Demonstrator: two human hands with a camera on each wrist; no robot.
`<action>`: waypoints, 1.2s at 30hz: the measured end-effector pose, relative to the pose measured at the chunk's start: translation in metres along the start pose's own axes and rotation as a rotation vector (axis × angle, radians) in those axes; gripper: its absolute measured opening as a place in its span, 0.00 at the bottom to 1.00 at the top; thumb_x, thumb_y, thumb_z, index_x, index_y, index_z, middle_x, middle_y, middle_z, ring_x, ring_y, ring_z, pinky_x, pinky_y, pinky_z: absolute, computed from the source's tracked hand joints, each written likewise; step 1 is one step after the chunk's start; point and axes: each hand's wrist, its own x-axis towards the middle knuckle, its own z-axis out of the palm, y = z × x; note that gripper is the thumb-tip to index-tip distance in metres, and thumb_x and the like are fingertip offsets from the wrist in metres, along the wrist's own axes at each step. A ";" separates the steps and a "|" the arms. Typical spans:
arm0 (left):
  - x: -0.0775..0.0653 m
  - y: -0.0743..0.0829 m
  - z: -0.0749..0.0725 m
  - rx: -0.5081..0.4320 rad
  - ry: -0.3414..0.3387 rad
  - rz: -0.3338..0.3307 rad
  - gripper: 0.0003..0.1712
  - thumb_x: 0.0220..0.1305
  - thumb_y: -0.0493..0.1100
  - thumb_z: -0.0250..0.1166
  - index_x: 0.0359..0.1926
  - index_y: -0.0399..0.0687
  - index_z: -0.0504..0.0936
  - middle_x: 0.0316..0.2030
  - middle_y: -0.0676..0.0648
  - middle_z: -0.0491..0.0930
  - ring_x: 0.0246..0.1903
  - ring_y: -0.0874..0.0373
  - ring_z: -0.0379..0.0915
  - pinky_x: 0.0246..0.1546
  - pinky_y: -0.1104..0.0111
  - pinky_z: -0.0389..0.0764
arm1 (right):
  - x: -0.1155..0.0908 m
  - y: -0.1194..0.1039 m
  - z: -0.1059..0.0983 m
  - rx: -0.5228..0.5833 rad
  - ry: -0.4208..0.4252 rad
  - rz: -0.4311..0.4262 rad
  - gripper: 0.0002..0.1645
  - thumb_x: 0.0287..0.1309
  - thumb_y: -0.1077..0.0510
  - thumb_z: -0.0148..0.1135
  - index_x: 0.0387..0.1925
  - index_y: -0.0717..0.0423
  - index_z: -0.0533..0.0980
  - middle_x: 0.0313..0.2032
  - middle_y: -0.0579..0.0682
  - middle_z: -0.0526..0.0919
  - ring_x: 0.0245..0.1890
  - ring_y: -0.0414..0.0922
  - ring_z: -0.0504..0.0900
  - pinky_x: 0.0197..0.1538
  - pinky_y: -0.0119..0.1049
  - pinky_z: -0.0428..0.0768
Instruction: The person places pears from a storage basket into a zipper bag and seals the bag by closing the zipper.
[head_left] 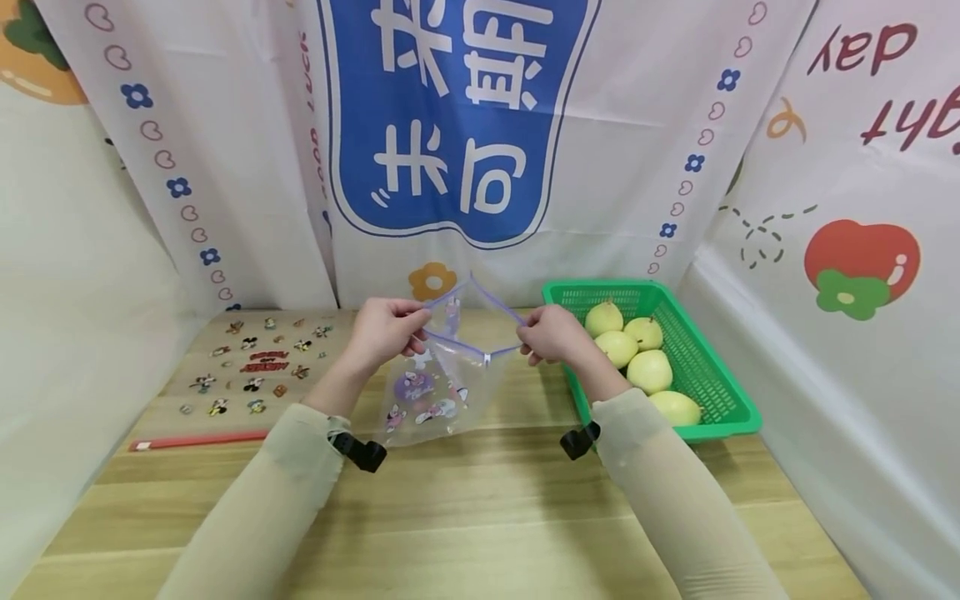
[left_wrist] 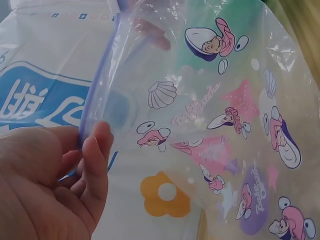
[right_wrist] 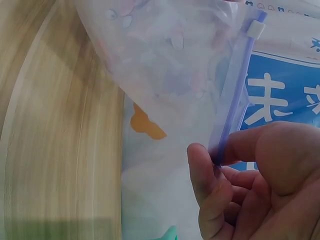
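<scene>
A clear zip bag (head_left: 427,400) with a purple rim and printed cartoon figures hangs above the table between the two hands, its mouth spread into a diamond shape. My left hand (head_left: 390,327) pinches the left part of the rim between thumb and fingers. On the opposite side, my right hand (head_left: 553,335) pinches the rim the same way. A white slider (right_wrist: 256,30) sits on the purple zip strip in the right wrist view. Through the film of the bag (left_wrist: 225,110) in the left wrist view, blurred fingertips of the other hand show.
At the right stands a green basket (head_left: 723,387) holding several pale yellow-green pears (head_left: 649,371). Another clear printed bag (head_left: 251,362) with a red slider strip (head_left: 198,439) lies flat at the left of the wooden table (head_left: 480,517). A printed cloth (head_left: 630,167) hangs behind.
</scene>
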 end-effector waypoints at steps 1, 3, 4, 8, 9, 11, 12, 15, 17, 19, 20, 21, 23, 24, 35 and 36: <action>0.000 0.000 0.002 -0.018 0.004 0.007 0.21 0.81 0.42 0.65 0.64 0.31 0.86 0.30 0.41 0.90 0.20 0.64 0.83 0.24 0.74 0.87 | 0.000 0.000 0.000 0.004 -0.001 -0.004 0.17 0.83 0.53 0.55 0.58 0.60 0.82 0.40 0.54 0.93 0.28 0.43 0.90 0.36 0.40 0.85; 0.000 0.000 0.006 -0.040 0.005 0.012 0.20 0.80 0.42 0.65 0.62 0.31 0.86 0.27 0.43 0.89 0.19 0.65 0.82 0.24 0.75 0.86 | -0.001 -0.001 0.000 0.014 -0.006 -0.012 0.17 0.83 0.53 0.56 0.57 0.60 0.82 0.42 0.56 0.93 0.30 0.45 0.91 0.42 0.45 0.88; 0.000 -0.001 0.007 -0.049 0.003 0.012 0.20 0.80 0.42 0.65 0.61 0.30 0.87 0.25 0.46 0.88 0.19 0.65 0.81 0.24 0.75 0.86 | -0.002 -0.002 0.001 0.018 -0.009 -0.015 0.17 0.83 0.53 0.56 0.57 0.60 0.82 0.42 0.56 0.93 0.31 0.45 0.92 0.44 0.47 0.89; 0.001 -0.001 0.010 -0.080 -0.014 -0.003 0.20 0.81 0.44 0.65 0.59 0.30 0.88 0.24 0.49 0.87 0.19 0.65 0.81 0.24 0.76 0.86 | -0.004 -0.003 -0.001 0.024 -0.009 -0.017 0.16 0.83 0.53 0.56 0.55 0.59 0.83 0.42 0.56 0.93 0.30 0.44 0.91 0.44 0.45 0.89; 0.001 -0.001 0.010 -0.088 -0.015 -0.006 0.21 0.81 0.45 0.64 0.59 0.30 0.88 0.24 0.50 0.88 0.20 0.65 0.82 0.25 0.76 0.86 | -0.004 -0.004 -0.002 0.023 -0.009 -0.018 0.16 0.82 0.53 0.56 0.55 0.59 0.83 0.42 0.55 0.93 0.30 0.43 0.91 0.43 0.44 0.89; 0.002 0.000 0.011 -0.106 -0.019 -0.009 0.22 0.81 0.46 0.64 0.59 0.30 0.88 0.25 0.50 0.88 0.20 0.65 0.83 0.26 0.76 0.86 | -0.005 -0.004 -0.003 0.030 -0.004 -0.024 0.16 0.82 0.53 0.56 0.55 0.59 0.83 0.43 0.56 0.93 0.30 0.43 0.91 0.39 0.40 0.87; 0.002 0.000 0.011 -0.116 -0.020 -0.010 0.22 0.81 0.46 0.64 0.58 0.30 0.88 0.25 0.50 0.88 0.21 0.64 0.84 0.27 0.76 0.87 | -0.006 -0.005 -0.004 0.032 0.000 -0.029 0.17 0.82 0.53 0.56 0.56 0.59 0.83 0.43 0.57 0.93 0.31 0.44 0.92 0.38 0.39 0.86; 0.001 -0.001 0.013 -0.135 -0.032 -0.015 0.21 0.81 0.47 0.64 0.57 0.31 0.89 0.27 0.50 0.88 0.22 0.63 0.85 0.28 0.75 0.87 | -0.007 -0.004 -0.007 0.036 0.013 -0.051 0.19 0.81 0.50 0.57 0.57 0.59 0.83 0.44 0.57 0.93 0.35 0.51 0.93 0.34 0.36 0.84; 0.000 -0.002 0.014 -0.143 -0.042 -0.024 0.21 0.81 0.48 0.64 0.57 0.33 0.89 0.27 0.50 0.89 0.23 0.62 0.85 0.28 0.74 0.87 | -0.009 -0.003 -0.009 0.034 0.025 -0.067 0.20 0.80 0.48 0.58 0.58 0.58 0.83 0.43 0.56 0.93 0.38 0.54 0.94 0.33 0.35 0.83; -0.002 -0.003 0.015 -0.153 -0.050 -0.033 0.21 0.82 0.48 0.64 0.58 0.33 0.89 0.28 0.49 0.89 0.24 0.61 0.85 0.28 0.74 0.87 | -0.010 -0.001 -0.013 0.023 0.040 -0.077 0.22 0.80 0.45 0.60 0.58 0.57 0.83 0.42 0.54 0.93 0.38 0.54 0.93 0.34 0.35 0.84; -0.003 -0.003 0.016 -0.157 -0.051 -0.036 0.22 0.82 0.48 0.64 0.59 0.33 0.88 0.29 0.49 0.89 0.24 0.61 0.85 0.28 0.74 0.87 | -0.010 0.001 -0.015 0.015 0.051 -0.087 0.22 0.79 0.45 0.60 0.59 0.57 0.84 0.41 0.53 0.92 0.38 0.53 0.93 0.35 0.35 0.85; -0.003 -0.003 0.016 -0.160 -0.052 -0.033 0.22 0.82 0.49 0.64 0.60 0.33 0.88 0.29 0.49 0.89 0.24 0.61 0.85 0.28 0.75 0.87 | -0.010 0.003 -0.018 0.008 0.064 -0.093 0.23 0.79 0.44 0.60 0.59 0.56 0.84 0.41 0.52 0.92 0.38 0.51 0.92 0.35 0.35 0.86; -0.004 -0.004 0.016 -0.173 -0.048 -0.036 0.23 0.82 0.49 0.65 0.60 0.33 0.87 0.29 0.49 0.89 0.24 0.62 0.85 0.28 0.75 0.86 | -0.011 0.007 -0.024 -0.008 0.083 -0.107 0.23 0.79 0.43 0.61 0.60 0.55 0.84 0.42 0.52 0.92 0.39 0.50 0.92 0.38 0.37 0.88; -0.005 -0.004 0.016 -0.178 -0.049 -0.037 0.24 0.82 0.50 0.65 0.61 0.32 0.87 0.30 0.49 0.90 0.24 0.62 0.85 0.28 0.75 0.86 | -0.011 0.009 -0.028 -0.017 0.090 -0.114 0.24 0.79 0.43 0.61 0.61 0.54 0.83 0.43 0.52 0.92 0.39 0.50 0.92 0.40 0.38 0.88; -0.007 -0.003 0.016 -0.213 -0.048 -0.045 0.25 0.81 0.50 0.65 0.63 0.32 0.86 0.29 0.50 0.90 0.24 0.64 0.85 0.28 0.77 0.85 | -0.018 0.041 -0.077 -0.168 0.132 -0.124 0.30 0.79 0.40 0.60 0.67 0.56 0.79 0.62 0.61 0.86 0.62 0.60 0.84 0.66 0.59 0.83; -0.006 -0.003 0.016 -0.213 -0.048 -0.045 0.25 0.81 0.50 0.65 0.63 0.32 0.86 0.29 0.51 0.90 0.24 0.64 0.85 0.28 0.77 0.85 | -0.019 0.045 -0.080 -0.177 0.129 -0.122 0.30 0.79 0.39 0.60 0.68 0.56 0.78 0.62 0.61 0.86 0.62 0.60 0.84 0.66 0.59 0.83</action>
